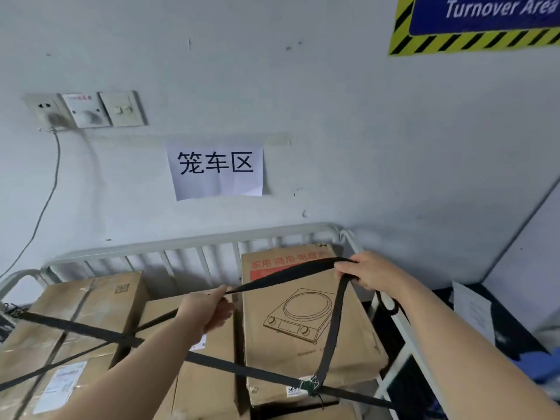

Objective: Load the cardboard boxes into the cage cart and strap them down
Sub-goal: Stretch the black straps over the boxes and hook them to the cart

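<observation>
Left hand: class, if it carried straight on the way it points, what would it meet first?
Probably the tall printed box: the left hand, pinching the black strap, points up-right towards it, though depth is unclear.

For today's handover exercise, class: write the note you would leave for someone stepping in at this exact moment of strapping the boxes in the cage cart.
Left hand: closed on the black strap, pulling it toward the middle.
Right hand: closed on the same strap where it folds near the cart's right rail.
Boxes: all in the cage cart; the box with the cooker drawing stands at the right, plain boxes to its left.
Done: loading looks finished; straps already cross the tops, with a tie at the cooker box's front edge.
Left: pull the held strap taut and fasten it; the fastening point is not visible.
</observation>
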The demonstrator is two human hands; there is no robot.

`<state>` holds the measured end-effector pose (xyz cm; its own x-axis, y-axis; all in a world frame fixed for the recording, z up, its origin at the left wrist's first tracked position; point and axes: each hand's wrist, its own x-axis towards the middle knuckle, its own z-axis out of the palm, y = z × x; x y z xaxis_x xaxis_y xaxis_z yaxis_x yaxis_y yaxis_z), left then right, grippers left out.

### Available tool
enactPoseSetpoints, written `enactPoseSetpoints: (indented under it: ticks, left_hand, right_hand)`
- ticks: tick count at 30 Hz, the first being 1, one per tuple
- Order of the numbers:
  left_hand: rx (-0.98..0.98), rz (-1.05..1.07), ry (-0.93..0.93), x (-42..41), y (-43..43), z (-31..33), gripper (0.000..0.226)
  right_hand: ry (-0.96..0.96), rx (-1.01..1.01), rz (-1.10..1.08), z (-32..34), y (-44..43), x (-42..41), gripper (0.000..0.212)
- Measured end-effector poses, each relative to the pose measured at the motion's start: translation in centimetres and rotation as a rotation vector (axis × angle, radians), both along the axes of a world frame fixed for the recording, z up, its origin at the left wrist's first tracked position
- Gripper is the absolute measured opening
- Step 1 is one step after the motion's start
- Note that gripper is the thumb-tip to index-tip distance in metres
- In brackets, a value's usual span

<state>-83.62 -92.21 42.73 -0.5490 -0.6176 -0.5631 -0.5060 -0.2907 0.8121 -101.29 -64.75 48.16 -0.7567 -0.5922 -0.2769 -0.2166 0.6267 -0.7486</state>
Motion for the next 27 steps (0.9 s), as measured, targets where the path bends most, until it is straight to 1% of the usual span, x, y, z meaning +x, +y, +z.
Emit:
enactPoseSetpoints:
  ticks: [1,3,4,5,6,7,9,11,13,16,17,19,21,22,24,27]
  left_hand:
    - [-0.150,-0.090,-0.025,-0.6,0.8,0.2,0.032]
    - [-0.554,-0.259,-0.087,-2.0,1.6,0.4,0.029]
    - [-0.718,-0.332,-0.105,-2.8,1.8,0.4,0.027]
    - [-0.819,-0.410,-0.115,-3.6,2.1,0.6,0.027]
    - [-0.851,-0.528,-0.117,-4.5,2.1,0.3,0.029]
    - [-0.818,-0.659,-0.104,-5.4,2.3,0.2,0.029]
    - [-0.630,-0.840,-0.089,-7.2,3.2,-0.2,0.024]
    - [-0.503,-0.923,-0.089,-8.9,4.4,-0.8,0.034]
    - [-0.504,-0.901,-0.062,-10.8,4.9,-1.4,0.032]
    - [-0.531,-0.758,-0.005,-13.9,3.9,-2.0,0.030]
    - [-0.530,-0.714,0.018,-14.9,3.4,-2.0,0.030]
    - [-0.565,-0.672,0.041,-16.6,2.4,-2.0,0.029]
    - [-0.618,-0.696,0.016,-18.2,2.2,-2.2,0.030]
    - [-0.627,-0.718,-0.004,-19.0,2.4,-2.7,0.031]
    - [-0.625,-0.769,-0.040,-20.1,3.5,-3.8,0.031]
    - [-0.596,-0.867,-0.085,-20.4,5.9,-5.7,0.028]
  right_hand:
    - [0.018,0.003,-0.014,-0.1,0.1,-0.7,0.037]
    - [0.035,-0.010,-0.077,-0.5,0.2,-2.2,0.043]
    - [0.035,-0.007,-0.100,-0.8,0.2,-2.9,0.045]
    - [0.040,0.009,-0.106,-1.0,0.2,-3.6,0.046]
    - [0.047,0.020,-0.101,-1.3,0.2,-4.1,0.047]
    - [0.048,0.021,-0.096,-1.5,0.1,-4.6,0.046]
    - [0.027,-0.008,-0.090,-1.9,-0.3,-5.4,0.041]
    - [-0.002,-0.029,-0.067,-2.2,-0.6,-6.3,0.033]
    - [-0.050,-0.040,-0.046,-2.7,-0.2,-7.5,0.026]
    - [-0.122,-0.021,-0.056,-3.6,1.7,-10.2,0.022]
    - [-0.152,-0.050,-0.082,-3.9,2.5,-11.2,0.022]
    - [-0.237,-0.173,-0.191,-4.5,3.9,-13.2,0.023]
    - [-0.329,-0.319,-0.280,-5.3,4.5,-14.7,0.023]
    - [-0.366,-0.358,-0.290,-5.8,4.5,-15.0,0.023]
    - [-0.404,-0.380,-0.275,-7.3,3.8,-15.1,0.020]
    - [-0.438,-0.379,-0.314,-10.2,2.4,-13.9,0.014]
